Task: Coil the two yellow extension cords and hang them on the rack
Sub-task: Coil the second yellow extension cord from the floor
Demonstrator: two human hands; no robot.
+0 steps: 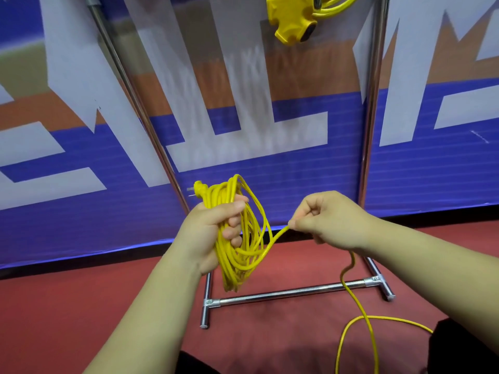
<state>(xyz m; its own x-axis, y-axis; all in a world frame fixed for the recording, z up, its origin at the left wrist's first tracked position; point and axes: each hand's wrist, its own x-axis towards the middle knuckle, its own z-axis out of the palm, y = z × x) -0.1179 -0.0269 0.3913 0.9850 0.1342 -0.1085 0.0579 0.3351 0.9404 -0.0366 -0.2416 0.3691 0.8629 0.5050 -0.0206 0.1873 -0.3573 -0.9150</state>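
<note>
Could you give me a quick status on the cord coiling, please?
Left hand grips coil. Right hand pinches loose cord. Other cord hangs at rack. Nothing blocking.

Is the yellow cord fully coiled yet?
Partly. Left hand grips a bundle of loops; loose cord trails from the right hand onto the floor.

2 yellow cords [232, 260] [291, 22], 1 rack [283, 292], 2 hands [205, 233] [332, 220].

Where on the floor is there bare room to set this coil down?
Widest bare patch: red floor left of the rack's left foot, bordered by the blue banner and your left forearm. A smaller one lies in front of the crossbar, toward its left end. Crowded: bottom right, where the loose cord crosses the crossbar and loops on the floor.
</note>
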